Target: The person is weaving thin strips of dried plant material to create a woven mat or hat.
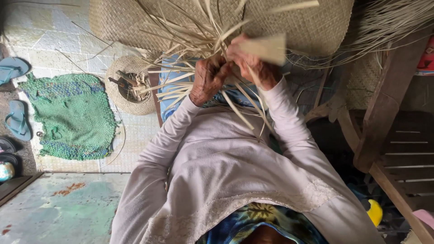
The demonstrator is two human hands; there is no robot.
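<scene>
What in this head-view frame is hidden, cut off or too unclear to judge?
- Woven mat: its far part is cut off by the top edge.
- Left hand and right hand: fingertips are buried among the loose strips.
- Small basket: its contents are too small to identify.
- Wooden chair: cut off by the right edge.

Woven mat far centre, loose strips hanging from near edge. Both hands among strips: left hand beside right hand. Small basket on floor left of hands. Rug further left. Sandals at far-left edge. Wooden chair right.
</scene>
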